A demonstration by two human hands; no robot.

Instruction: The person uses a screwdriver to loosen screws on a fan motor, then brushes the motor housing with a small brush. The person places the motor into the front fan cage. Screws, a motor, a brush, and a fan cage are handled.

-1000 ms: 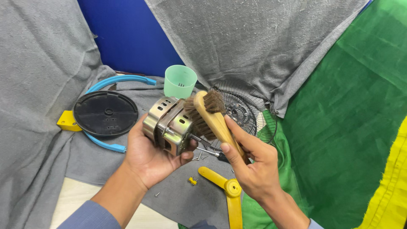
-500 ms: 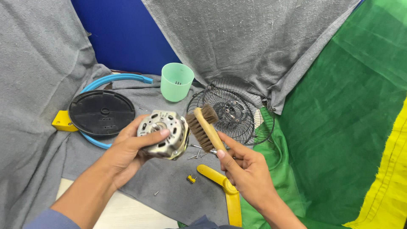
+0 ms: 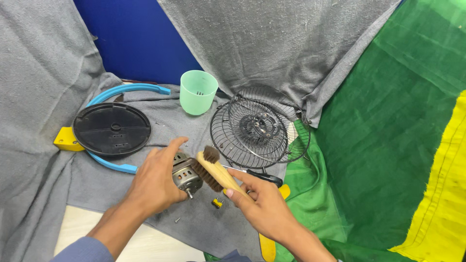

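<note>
Left hand (image 3: 154, 182) wrapped over small electric motor (image 3: 185, 175); right hand (image 3: 259, 206) gripping wooden brush (image 3: 212, 170). Shallow grip: could drop motor onto desk (image 3: 97, 228).

Both hands (image 3: 158, 182) (image 3: 262, 206) closed, nearly touching

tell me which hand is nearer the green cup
Left. The left hand, holding the motor, sits below the green cup, fingertips pointing up toward it. The right hand, holding the brush, is lower and farther right.
</note>
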